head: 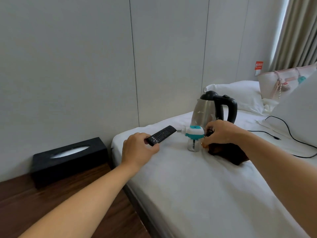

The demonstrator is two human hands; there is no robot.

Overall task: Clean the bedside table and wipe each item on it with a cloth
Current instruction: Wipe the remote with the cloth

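Both hands are reaching out over the white bed, well apart from each other. Nearest, the left hand is gripping the near end of a black remote control, thumb and fingers curled round it, and the remote is pointing away toward the wall, its far end lifting slightly off the sheet. Further right, the right hand is curling its fingers at the side of a small plug-in mosquito repeller, a white and teal head on a clear little bottle that is standing upright on the sheet; the fingertips are touching or pinching its right edge, though exactly how firmly I cannot tell. Just beneath that wrist a dark brown cloth is lying bunched on the bed.

To the left, the wooden bedside table is sitting beside the mattress, and a black tissue box is resting on it against the wall, with a white tissue showing in its slot.

Behind the repeller, a steel kettle with a black lid and handle is standing upright on the bed. A black cable is trailing across the sheet to the right. Further back, a white pillow is lying at the head of the bed, and a pale pink bag is leaning behind it near the curtain.
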